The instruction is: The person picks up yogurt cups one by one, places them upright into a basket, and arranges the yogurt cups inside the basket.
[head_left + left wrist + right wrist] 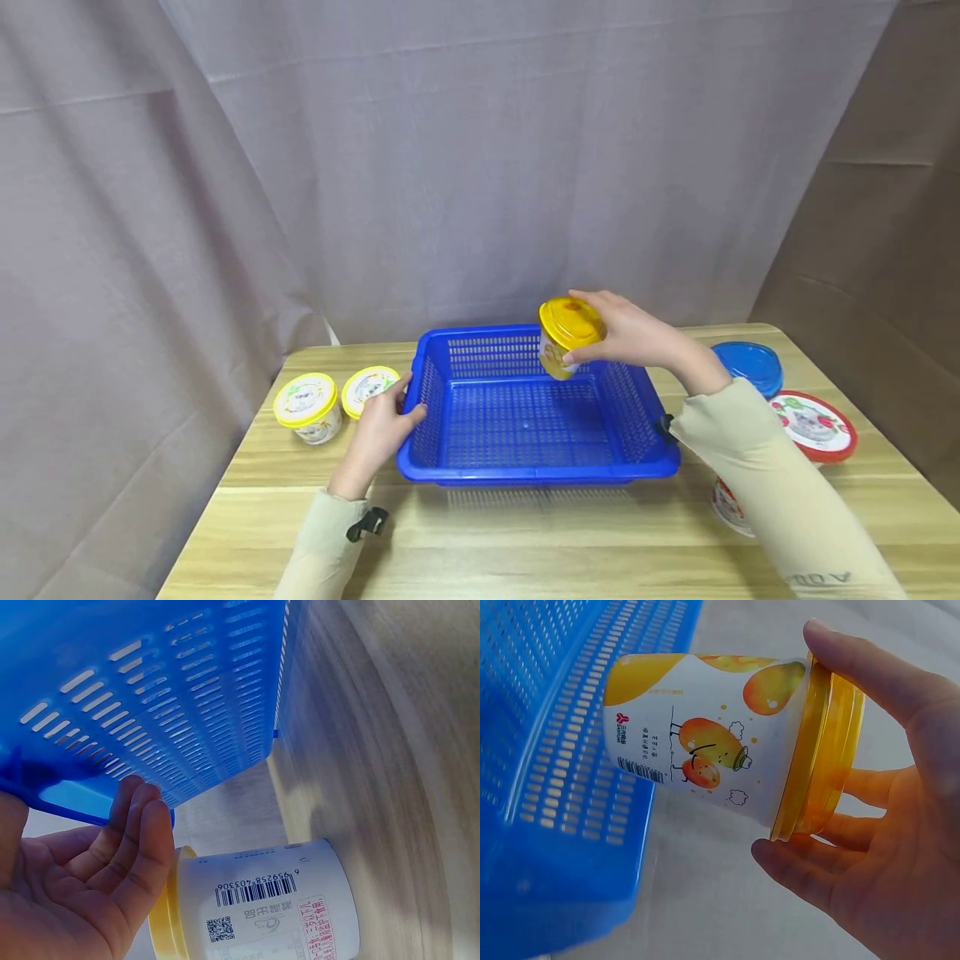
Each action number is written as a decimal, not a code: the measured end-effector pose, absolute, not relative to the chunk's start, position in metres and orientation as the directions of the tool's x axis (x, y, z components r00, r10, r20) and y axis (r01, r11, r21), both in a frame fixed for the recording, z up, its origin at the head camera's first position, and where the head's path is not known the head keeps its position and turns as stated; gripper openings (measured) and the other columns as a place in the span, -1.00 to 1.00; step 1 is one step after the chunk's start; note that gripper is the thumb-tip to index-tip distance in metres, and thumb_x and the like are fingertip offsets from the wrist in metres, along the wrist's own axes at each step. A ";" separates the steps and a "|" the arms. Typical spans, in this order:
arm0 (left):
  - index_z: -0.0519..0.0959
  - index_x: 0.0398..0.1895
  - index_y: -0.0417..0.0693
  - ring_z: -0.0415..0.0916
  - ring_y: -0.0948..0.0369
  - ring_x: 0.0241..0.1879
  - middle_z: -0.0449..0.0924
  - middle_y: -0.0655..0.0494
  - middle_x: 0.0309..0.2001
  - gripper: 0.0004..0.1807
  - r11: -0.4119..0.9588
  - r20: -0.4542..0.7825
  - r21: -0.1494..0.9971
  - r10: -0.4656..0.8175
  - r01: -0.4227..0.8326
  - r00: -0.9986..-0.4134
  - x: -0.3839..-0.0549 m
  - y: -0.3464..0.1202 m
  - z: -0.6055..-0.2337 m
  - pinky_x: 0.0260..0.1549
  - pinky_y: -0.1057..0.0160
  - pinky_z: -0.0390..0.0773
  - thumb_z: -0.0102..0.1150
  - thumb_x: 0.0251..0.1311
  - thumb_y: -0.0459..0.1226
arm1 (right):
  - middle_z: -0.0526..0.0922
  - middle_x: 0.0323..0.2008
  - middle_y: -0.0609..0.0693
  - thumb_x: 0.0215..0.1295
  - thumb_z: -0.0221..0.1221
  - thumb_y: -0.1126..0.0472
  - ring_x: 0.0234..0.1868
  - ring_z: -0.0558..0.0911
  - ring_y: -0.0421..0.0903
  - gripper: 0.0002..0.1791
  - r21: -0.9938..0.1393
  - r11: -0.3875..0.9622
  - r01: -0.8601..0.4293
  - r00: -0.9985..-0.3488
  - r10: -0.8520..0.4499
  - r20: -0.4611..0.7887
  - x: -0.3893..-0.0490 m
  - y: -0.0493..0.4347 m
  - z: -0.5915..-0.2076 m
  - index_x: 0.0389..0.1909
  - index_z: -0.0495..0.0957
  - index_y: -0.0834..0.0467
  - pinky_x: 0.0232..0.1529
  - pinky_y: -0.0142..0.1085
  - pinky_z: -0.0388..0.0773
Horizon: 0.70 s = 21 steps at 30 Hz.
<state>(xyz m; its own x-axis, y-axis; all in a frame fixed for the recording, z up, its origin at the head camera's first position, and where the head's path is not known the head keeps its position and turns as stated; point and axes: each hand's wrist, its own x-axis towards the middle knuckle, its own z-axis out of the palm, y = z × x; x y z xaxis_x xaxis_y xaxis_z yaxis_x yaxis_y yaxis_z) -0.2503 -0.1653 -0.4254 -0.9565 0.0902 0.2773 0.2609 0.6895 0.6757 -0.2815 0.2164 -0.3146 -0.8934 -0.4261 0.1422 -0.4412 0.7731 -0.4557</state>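
My left hand grips the left rim of a blue plastic basket, thumb over the inner side and fingers outside. The left wrist view shows those fingers curled at the rim, close to a yellow-lidded white tub. Over the basket's back right part, my right hand holds a cup with a yellow lid by its lid. Mango drawings cover the cup's side in the right wrist view. The cup tilts slightly and hangs apart from the basket floor.
Two yellow-lidded tubs, one farther left and one by my left hand, stand left of the basket. At right are a blue-lidded tub, a red-rimmed tub and a container partly hidden by my sleeve. A grey curtain hangs behind.
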 end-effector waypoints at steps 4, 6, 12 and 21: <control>0.43 0.35 -0.37 0.61 0.15 -0.33 0.69 -0.04 -0.29 -0.32 0.683 0.280 0.682 0.088 0.263 -0.956 -0.251 -0.163 -0.426 -0.16 0.02 0.62 0.31 0.16 -0.26 | 0.30 0.37 0.30 0.05 0.48 -0.16 0.30 0.33 0.24 0.17 -0.463 0.757 -0.461 -0.882 -0.448 0.145 -0.287 0.205 -0.317 0.55 0.10 0.24 0.25 0.18 0.37; 0.42 0.35 -0.37 0.62 0.14 -0.32 0.69 -0.06 -0.27 -0.32 0.679 0.280 0.685 0.088 0.263 -0.956 -0.251 -0.163 -0.425 -0.16 0.02 0.63 0.31 0.16 -0.26 | 0.30 0.38 0.29 0.05 0.48 -0.16 0.31 0.32 0.23 0.17 -0.467 0.749 -0.471 -0.876 -0.460 0.146 -0.289 0.199 -0.318 0.55 0.10 0.25 0.27 0.18 0.35; 0.42 0.35 -0.38 0.63 0.13 -0.32 0.69 -0.07 -0.27 -0.33 0.678 0.284 0.686 0.085 0.264 -0.955 -0.252 -0.162 -0.426 -0.15 0.01 0.63 0.31 0.17 -0.28 | 0.33 0.36 0.29 0.04 0.49 -0.16 0.30 0.36 0.20 0.16 -0.482 0.714 -0.507 -0.851 -0.503 0.150 -0.295 0.180 -0.322 0.54 0.13 0.26 0.30 0.15 0.35; 0.42 0.35 -0.37 0.62 0.16 -0.33 0.69 -0.04 -0.28 -0.33 0.671 0.278 0.692 0.092 0.266 -0.956 -0.252 -0.159 -0.427 -0.18 0.03 0.64 0.31 0.17 -0.27 | 0.35 0.34 0.22 0.03 0.49 -0.15 0.23 0.43 0.12 0.15 -0.516 0.692 -0.504 -0.841 -0.529 0.112 -0.300 0.150 -0.328 0.56 0.12 0.18 0.22 0.06 0.46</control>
<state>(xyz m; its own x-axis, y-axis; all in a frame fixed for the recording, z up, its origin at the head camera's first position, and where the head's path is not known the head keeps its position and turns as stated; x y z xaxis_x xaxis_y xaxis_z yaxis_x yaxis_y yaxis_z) -0.2523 -0.1585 -0.4269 -0.9562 0.0920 0.2777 0.2656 0.6710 0.6922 -0.2998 0.1502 -0.3280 -0.8413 -0.5288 0.1121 -0.5040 0.6924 -0.5163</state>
